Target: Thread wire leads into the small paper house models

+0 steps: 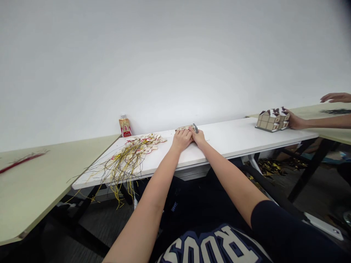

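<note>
Near the middle of the white table [227, 140], both of my hands are closed around a small beige model house [183, 128] with dark lines on its walls. A grey edge of it [195, 128] sticks up beside my right thumb. My left hand [182, 140] covers its near left side, fingers curled over it. My right hand [199, 137] grips it from the right, touching the left hand. Most of the model is hidden behind my fingers.
A pile of white-and-red tags [148, 141] with yellow and black strings [124, 159] hangs over the front edge, left. Behind it stands a bottle [125, 127]. At right, another person's hand [296, 120] holds a model house [270, 120]. Red strings [23, 163] lie far left.
</note>
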Tool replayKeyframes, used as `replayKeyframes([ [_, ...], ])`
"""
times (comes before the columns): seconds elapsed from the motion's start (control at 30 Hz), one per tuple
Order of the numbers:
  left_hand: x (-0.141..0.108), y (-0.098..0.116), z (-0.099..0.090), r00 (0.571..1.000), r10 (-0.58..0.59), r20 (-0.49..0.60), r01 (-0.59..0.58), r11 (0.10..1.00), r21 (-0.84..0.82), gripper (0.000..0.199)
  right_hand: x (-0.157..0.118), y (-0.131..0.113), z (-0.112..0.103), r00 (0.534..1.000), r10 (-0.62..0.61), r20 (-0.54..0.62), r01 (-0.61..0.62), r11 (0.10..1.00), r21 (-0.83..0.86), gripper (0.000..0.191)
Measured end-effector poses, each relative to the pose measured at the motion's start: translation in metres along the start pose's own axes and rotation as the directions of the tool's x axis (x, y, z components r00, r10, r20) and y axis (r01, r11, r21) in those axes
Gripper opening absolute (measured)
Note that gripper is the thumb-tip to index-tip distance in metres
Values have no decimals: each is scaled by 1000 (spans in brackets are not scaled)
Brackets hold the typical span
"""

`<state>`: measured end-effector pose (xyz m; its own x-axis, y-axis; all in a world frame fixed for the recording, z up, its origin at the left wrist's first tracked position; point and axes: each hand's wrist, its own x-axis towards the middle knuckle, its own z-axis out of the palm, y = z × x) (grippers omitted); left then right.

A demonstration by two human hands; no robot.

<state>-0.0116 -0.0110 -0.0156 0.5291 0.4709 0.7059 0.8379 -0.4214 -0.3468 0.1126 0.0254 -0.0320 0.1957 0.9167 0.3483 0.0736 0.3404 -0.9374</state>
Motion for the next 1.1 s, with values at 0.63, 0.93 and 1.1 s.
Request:
replayKeyframes([
  [0.63, -3, 2, -7, 1000, 26, -10, -27, 998, -50, 25, -2, -6, -3, 999, 3, -46, -7, 997, -82, 55],
  [0.93, -3, 1, -4, 1000, 22, -10, -23, 1000, -12, 22, -5, -9, -3, 999, 8, -32, -9, 999, -31, 56],
  [1.1, -3, 2, -6, 1000, 19, -9, -19, 1000, -17, 21, -7, -12, -3, 999, 20, -36, -21, 999, -29, 55],
])
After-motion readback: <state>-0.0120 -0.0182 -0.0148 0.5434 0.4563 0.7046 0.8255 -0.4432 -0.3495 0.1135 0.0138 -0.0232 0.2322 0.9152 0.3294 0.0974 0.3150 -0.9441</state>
